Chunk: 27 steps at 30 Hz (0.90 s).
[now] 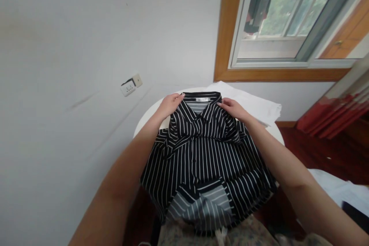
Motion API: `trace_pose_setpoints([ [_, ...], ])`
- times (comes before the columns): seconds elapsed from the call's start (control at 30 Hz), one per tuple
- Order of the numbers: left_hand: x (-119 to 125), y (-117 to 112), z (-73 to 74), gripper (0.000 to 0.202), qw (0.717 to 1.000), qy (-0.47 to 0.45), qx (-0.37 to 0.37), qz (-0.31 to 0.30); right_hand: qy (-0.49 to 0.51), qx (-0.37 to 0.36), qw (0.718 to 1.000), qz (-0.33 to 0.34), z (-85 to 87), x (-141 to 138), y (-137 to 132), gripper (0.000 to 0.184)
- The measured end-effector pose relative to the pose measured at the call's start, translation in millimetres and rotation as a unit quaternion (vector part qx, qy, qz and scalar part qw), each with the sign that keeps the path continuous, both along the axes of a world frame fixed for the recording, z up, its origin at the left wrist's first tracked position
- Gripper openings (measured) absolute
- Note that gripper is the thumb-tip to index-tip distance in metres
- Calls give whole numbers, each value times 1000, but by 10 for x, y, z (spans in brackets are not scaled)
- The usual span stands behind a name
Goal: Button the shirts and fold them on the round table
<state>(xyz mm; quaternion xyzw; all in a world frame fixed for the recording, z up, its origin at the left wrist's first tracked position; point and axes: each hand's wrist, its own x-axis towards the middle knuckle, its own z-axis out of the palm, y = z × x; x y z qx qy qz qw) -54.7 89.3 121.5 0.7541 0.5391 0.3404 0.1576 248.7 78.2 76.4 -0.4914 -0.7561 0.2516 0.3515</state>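
Observation:
A black shirt with white stripes [206,153] lies front side up, its collar toward the wall and its hem hanging over the near table edge. At the left of the collar, my left hand [172,104] pinches the shoulder cloth between thumb and fingers. My right hand [232,108] grips the opposite shoulder beside the collar in the same way. Inside the neck a white label [203,100] shows. The lower front falls apart at the hem, showing the paler inner side of the cloth.
A round white table [141,122] stands against the wall, with white sheets [253,102] at its back right. A wall socket [128,88] is at the left. A wood-framed window [230,73] and a red-and-white curtain [331,111] are on the right. White material [340,186] lies lower right.

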Motion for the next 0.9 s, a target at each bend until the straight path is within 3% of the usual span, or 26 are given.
trace_pose_setpoints([
  [0.07, 68, 152, -125, 37, 990, 82, 78, 82, -86, 86, 986, -114, -30, -135, 159, 34],
  [0.1, 117, 199, -219, 33, 982, 118, 111, 96, -121, 126, 975, -139, -73, -218, 207, 35],
  [0.2, 294, 262, -579, 30, 972, 173, 153, 42, -168, 189, 963, -89, -267, -497, 250, 35],
  [0.3, 415, 307, -977, 33, 981, 151, 118, -24, -176, 159, 971, -10, -493, -759, 268, 36],
  [0.4, 395, 374, -1320, 33, 994, 70, 81, -11, -168, 122, 978, -2, -705, -945, 346, 35],
  [0.5, 287, 434, -1549, 30, 998, 4, 65, 9, -165, 94, 982, -19, -896, -1037, 437, 33],
  [0.67, 181, 497, -1693, 41, 998, -4, 60, -22, -182, 82, 979, -28, -1108, -1064, 520, 36],
  [0.9, 207, 530, -1681, 52, 996, 26, 46, -68, -225, 55, 973, -14, -1080, -1105, 553, 29],
])
